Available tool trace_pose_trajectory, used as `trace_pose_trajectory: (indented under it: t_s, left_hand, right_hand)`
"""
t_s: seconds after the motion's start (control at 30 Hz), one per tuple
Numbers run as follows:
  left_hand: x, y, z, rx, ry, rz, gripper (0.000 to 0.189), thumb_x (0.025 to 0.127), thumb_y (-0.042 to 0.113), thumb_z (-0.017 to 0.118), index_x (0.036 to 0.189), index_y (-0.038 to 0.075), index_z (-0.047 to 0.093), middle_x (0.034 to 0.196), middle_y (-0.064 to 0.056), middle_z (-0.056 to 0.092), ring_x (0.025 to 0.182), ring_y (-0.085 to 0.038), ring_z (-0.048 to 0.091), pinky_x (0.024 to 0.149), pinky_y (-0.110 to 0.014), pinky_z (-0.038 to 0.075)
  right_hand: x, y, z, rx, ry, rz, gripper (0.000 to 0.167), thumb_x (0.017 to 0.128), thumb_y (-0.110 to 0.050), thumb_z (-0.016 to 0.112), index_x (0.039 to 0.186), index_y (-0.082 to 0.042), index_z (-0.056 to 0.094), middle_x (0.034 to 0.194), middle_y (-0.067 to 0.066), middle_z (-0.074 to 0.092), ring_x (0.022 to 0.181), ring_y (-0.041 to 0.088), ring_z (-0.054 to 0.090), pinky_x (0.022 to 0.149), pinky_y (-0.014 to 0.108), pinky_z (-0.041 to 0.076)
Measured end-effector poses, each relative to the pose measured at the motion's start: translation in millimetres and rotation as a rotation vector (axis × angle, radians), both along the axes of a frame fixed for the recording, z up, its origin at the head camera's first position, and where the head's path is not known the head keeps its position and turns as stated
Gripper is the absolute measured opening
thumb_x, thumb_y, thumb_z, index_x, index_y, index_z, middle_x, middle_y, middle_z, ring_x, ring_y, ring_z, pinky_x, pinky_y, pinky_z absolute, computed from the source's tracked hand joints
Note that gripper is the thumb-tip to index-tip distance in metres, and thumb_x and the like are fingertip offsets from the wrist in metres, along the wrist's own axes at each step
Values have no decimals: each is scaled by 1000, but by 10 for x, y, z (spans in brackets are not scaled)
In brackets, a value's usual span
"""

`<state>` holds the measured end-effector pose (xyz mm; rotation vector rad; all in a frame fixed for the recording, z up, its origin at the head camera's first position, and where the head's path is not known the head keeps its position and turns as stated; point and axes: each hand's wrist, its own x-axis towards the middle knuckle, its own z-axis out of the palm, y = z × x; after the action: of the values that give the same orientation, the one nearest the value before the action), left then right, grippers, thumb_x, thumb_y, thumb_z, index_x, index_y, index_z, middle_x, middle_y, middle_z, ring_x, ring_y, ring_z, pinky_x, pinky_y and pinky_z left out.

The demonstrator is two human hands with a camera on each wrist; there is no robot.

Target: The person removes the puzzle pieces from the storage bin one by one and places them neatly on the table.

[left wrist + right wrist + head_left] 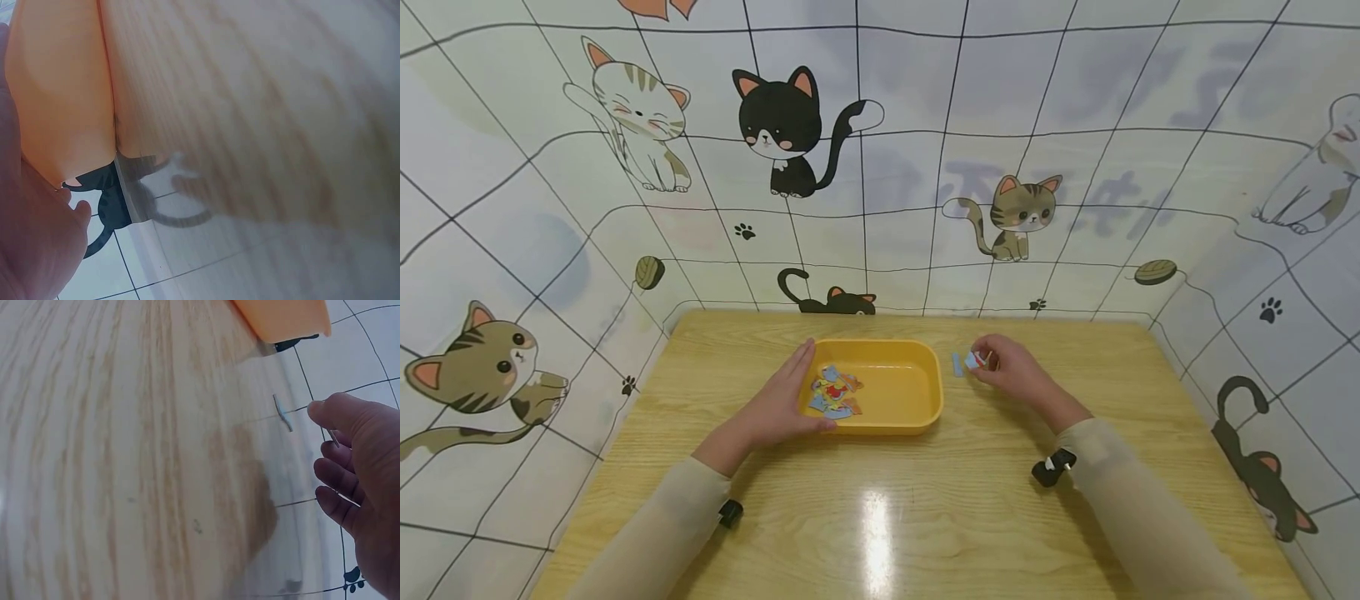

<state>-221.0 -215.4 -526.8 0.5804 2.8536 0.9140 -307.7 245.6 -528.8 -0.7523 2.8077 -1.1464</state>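
Note:
A shallow yellow plastic tray sits on the table, with a small heap of colourful jigsaw pieces at its left end. My left hand grips that end, thumb at the front wall and fingers at the back corner. The left wrist view shows the tray's outer wall beside the hand. To the right of the tray, my right hand pinches a blue, white and red jigsaw piece. Just left of those fingertips, a light-blue jigsaw piece lies flat on the table, seen edge-on in the right wrist view.
The wood-grain table is glossy and reflects a bright light near its front. Behind it and at both sides stand white, grid-lined walls printed with cartoon cats. The table's back edge runs close behind the tray.

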Motion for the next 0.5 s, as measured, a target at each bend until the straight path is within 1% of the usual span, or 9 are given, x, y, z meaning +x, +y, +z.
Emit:
trace_pose_trajectory:
  t_s: [0.2, 0.33, 0.5]
  left_hand:
    - [-2, 0, 0, -2, 4, 0, 149, 76, 73, 92, 178, 7, 6, 187, -7, 2, 170, -34, 10, 133, -59, 22]
    - [-10, -4, -5, 0, 2, -1, 149, 76, 73, 92, 179, 8, 6, 187, -6, 2, 171, -33, 10, 133, -58, 22]
    - [-11, -16, -4, 6, -18, -9, 149, 78, 73, 92, 179, 14, -1, 187, -4, -1, 171, -31, 6, 134, -57, 21]
  right_hand:
    - [-62, 19, -127, 1, -48, -20, 29, 98, -11, 85, 121, -1, 70, 102, 10, 69, 88, 22, 62, 82, 41, 55]
    - [-63, 9, -140, 4, -84, -30, 30, 99, -12, 84, 123, -1, 70, 103, 10, 69, 91, 23, 63, 86, 44, 54]
    - [-74, -17, -118, 38, -107, -37, 29, 100, -14, 82, 124, -1, 71, 106, 10, 69, 94, 25, 63, 88, 46, 54]
